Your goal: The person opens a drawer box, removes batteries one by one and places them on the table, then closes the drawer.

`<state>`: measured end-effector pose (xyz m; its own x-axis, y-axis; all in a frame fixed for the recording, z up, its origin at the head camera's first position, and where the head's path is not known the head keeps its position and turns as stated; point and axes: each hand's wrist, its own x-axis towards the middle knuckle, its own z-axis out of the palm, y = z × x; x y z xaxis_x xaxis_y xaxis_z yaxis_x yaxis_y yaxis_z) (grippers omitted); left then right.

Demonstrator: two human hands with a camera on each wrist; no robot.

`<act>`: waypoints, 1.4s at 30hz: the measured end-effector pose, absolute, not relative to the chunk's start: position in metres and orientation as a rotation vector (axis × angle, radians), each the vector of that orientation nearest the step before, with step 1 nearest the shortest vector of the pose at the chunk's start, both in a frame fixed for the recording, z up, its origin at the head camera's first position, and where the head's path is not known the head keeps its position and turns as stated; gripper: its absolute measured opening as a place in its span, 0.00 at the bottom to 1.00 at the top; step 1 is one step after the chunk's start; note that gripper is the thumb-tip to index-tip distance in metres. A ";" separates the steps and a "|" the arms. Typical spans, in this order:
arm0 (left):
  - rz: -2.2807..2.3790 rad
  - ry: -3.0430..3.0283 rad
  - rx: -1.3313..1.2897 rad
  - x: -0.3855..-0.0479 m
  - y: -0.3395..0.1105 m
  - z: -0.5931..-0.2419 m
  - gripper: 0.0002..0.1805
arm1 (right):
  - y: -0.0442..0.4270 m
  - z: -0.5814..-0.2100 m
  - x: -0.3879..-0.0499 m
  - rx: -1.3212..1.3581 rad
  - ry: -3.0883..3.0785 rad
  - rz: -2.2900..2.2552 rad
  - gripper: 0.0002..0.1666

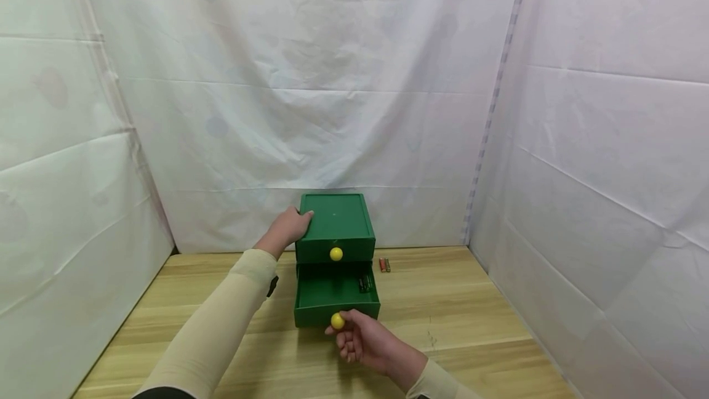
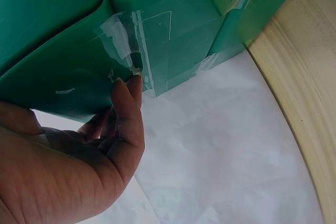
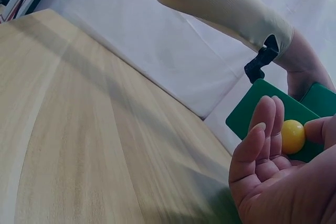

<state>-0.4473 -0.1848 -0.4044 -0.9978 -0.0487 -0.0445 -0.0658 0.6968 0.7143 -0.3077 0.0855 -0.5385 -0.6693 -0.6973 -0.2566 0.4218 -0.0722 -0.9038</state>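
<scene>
A green two-drawer cabinet (image 1: 335, 217) stands at the back of the table. Its upper drawer (image 1: 310, 252) is closed and has a yellow knob (image 1: 335, 254). The lower drawer (image 1: 324, 315) is pulled out, with dark batteries (image 1: 365, 284) lying inside at its right. My left hand (image 1: 288, 226) grips the cabinet's upper left edge, thumb on top; in the left wrist view its bent fingers (image 2: 128, 103) press the taped side. With thumb and forefinger, my right hand (image 1: 370, 340) pinches the lower drawer's yellow knob (image 3: 292, 136); the other fingers curl loosely beneath.
Right of the cabinet, a red battery (image 1: 382, 265) and another battery (image 1: 388, 265) lie side by side on the wooden table (image 1: 443, 300). White sheeting (image 1: 310, 79) hangs behind the table and along both sides.
</scene>
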 end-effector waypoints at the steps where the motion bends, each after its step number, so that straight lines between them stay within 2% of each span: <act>1: 1.209 2.877 -0.093 -0.447 -0.185 -0.404 0.44 | 0.086 -0.539 -0.308 -0.317 1.423 -1.835 0.30; 13: 1.244 2.843 -0.114 -0.449 -0.186 -0.406 0.43 | 0.090 -0.532 -0.308 -0.371 1.498 -1.659 0.38; 23: 1.246 2.848 -0.123 -0.446 -0.185 -0.407 0.42 | 0.100 -0.511 -0.306 -0.561 1.541 -1.483 0.32; 28: 1.243 2.860 -0.127 -0.446 -0.185 -0.406 0.41 | 0.106 -0.489 -0.305 -0.663 1.541 -1.432 0.39; 35: 1.250 2.865 -0.118 -0.446 -0.186 -0.407 0.42 | 0.113 -0.457 -0.314 -0.813 1.608 -1.447 0.33; 42: 1.244 2.876 -0.110 -0.446 -0.186 -0.408 0.43 | 0.119 -0.428 -0.332 -0.834 1.836 -1.429 0.29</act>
<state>-0.4464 -0.1857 -0.4081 -0.9975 -0.0618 -0.0332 -0.0665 0.6826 0.7277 -0.3322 0.1194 -0.4276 -0.5803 -0.8064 -0.1137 -0.0878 0.2007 -0.9757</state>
